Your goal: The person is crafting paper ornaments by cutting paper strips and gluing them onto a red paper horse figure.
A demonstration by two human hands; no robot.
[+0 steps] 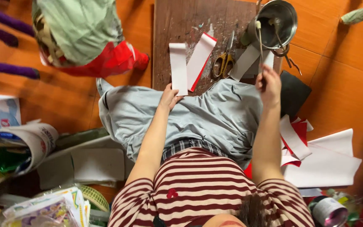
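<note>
Three purple sticks (pixel 6 35) lie far left on the orange floor (pixel 341 92). Below them is a rolled paper (pixel 32 141), with more printed papers (pixel 51 208) in the corner. Next comes a big green and red bundle (pixel 85 38).

In the middle a brown board (pixel 190 21) lies by the person's knees. A white paper strip (pixel 178 67) lies on it. The left hand (pixel 169 97) rests on the near end of this strip. Its fingers touch the paper, but I cannot tell if they pinch it or just press down. A red and white strip (pixel 200 56) leans right beside the white one. Scissors (pixel 224 61) with yellow handles lie just past it, and then more white strips (pixel 246 61).

The right hand (pixel 269 84) is held up. Its fingers are closed tight around a thin stick (pixel 259 40). The top of the stick is at the rim of a shiny metal pot (pixel 280 23) at the far end of the board.

A black flat thing (pixel 294 90) lies to the right. White and red papers (pixel 322 162) are piled near the person's right side, and a small jar (pixel 328 210) stands in the corner.
</note>
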